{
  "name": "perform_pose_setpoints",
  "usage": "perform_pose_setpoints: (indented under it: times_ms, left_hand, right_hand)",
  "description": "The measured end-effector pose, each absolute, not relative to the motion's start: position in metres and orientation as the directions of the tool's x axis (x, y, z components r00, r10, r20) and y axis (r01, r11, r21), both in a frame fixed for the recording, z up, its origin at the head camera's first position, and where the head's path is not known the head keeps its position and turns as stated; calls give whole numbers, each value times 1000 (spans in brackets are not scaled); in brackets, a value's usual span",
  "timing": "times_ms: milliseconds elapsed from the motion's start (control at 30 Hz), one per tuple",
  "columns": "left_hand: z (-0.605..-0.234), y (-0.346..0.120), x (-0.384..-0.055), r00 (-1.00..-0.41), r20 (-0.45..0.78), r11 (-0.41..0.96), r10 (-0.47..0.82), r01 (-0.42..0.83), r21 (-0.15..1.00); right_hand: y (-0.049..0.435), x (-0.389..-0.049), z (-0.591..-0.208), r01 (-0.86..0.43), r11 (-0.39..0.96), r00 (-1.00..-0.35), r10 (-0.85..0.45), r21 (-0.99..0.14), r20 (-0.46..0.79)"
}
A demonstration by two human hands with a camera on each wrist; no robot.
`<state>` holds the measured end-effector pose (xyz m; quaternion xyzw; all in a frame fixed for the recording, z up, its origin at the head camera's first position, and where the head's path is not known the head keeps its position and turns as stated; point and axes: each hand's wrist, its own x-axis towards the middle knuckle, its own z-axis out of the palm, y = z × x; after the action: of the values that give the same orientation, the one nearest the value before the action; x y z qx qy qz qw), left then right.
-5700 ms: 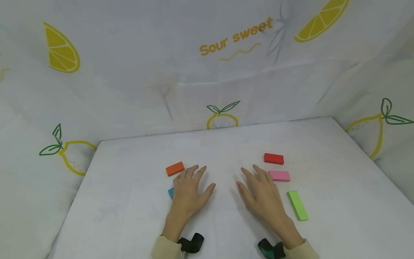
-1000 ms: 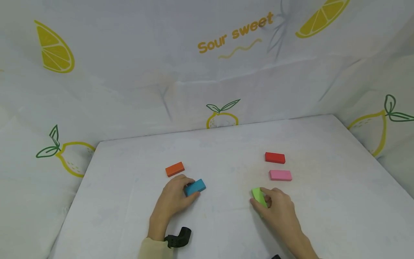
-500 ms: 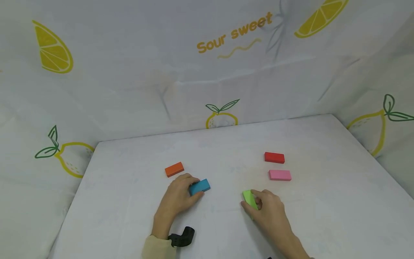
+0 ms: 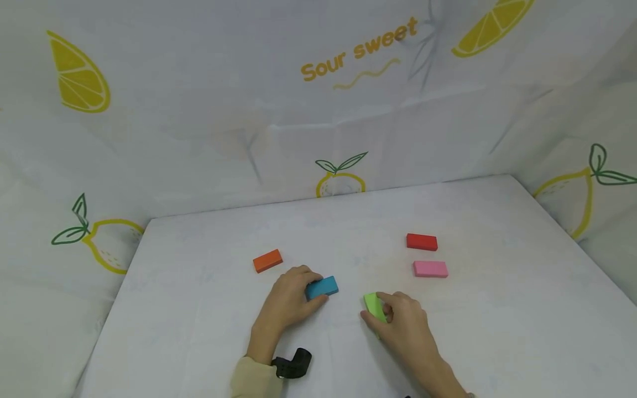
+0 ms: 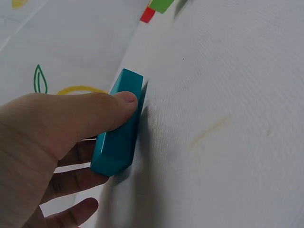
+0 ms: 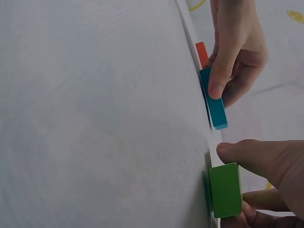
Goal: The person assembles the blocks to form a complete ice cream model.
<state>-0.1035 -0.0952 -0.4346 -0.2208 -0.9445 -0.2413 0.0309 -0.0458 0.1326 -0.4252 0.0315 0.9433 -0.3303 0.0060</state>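
Observation:
My left hand [image 4: 290, 299] pinches a blue rectangular block [image 4: 325, 286] by its long sides near the middle of the table. In the left wrist view the thumb lies against one face of that blue block [image 5: 118, 137], with the fingers behind it. To the right, my right hand [image 4: 407, 326] holds a light green block [image 4: 373, 305] between thumb and fingers. Its end faces the camera in the right wrist view, where the green block [image 6: 225, 190] shows a dark shadow beside it. A small gap separates the two held blocks.
An orange block [image 4: 267, 261] lies beyond the left hand. On the right, a red block [image 4: 422, 241] lies behind a pink block [image 4: 430, 269]. The white table [image 4: 199, 331] meets a lemon-print cloth [image 4: 209, 138] at the back and sides.
From lying apart on the table, the blue and green blocks have come into my hands. Over the last second blue moved right and green moved left, narrowing the gap. Orange, red and pink stayed put.

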Motion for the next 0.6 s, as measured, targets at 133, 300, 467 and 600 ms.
perform_pose_setpoints:
  times_ms: [133, 300, 467, 600]
  left_hand:
    - [-433, -88, -106, -897, 178, 784, 404, 440, 438]
    - [-433, -81, -108, -882, 192, 769, 431, 470, 434]
    - [-434, -79, -107, -874, 186, 762, 450, 484, 431]
    - [-435, -79, -106, -874, 174, 765, 453, 481, 428]
  right_hand:
    - [130, -49, -423, 52, 784, -999, 38, -619, -35]
    - [126, -50, -421, 49, 789, -999, 38, -612, -31]
    - [121, -47, -424, 51, 787, -999, 37, -615, -36]
    - [117, -46, -425, 58, 786, -998, 31, -615, -55]
